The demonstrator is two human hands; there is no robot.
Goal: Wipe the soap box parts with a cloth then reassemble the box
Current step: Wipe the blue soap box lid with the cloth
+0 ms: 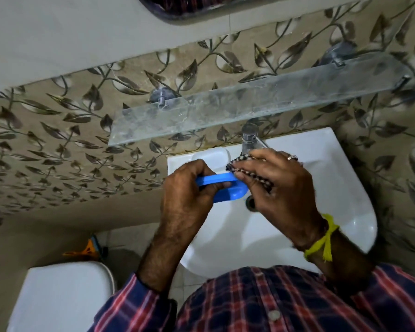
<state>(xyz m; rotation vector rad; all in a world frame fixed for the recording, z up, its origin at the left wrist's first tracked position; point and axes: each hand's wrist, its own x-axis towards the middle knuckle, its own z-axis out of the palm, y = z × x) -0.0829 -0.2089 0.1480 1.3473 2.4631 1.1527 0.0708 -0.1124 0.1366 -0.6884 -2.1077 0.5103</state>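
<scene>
Step in hand: wiping one blue soap box part (222,188) with the cloth (247,172), judged from how the two meet over the basin.
Left hand (189,190): fingers curled shut around the left end of the blue part, holding it in the air above the sink (333,188), just left of the drain.
Right hand (280,185): fingers pinched closed on the patterned cloth, which is pressed against the right, rounded end of the part.
Doing it well: the left grip should stay firm near the end while the cloth runs along the rim and into the hollow; the rounded corner probably traps residue, so the cloth wants pushing in with a fingertip. Turning the part in the hand would bring the covered end within reach.
Risk: a wet plastic part may slip and drop into the basin.
Other parts: no second piece of the box is visible, so reassembly looks some way off.
Surface: white ceramic basin, with the tap (249,137) at its far edge, behind the right hand.
Room: a glass shelf (249,104) hangs on the leaf-patterned wall tiles (58,140) beyond the sink; a white toilet lid (62,295) sits near left.
</scene>
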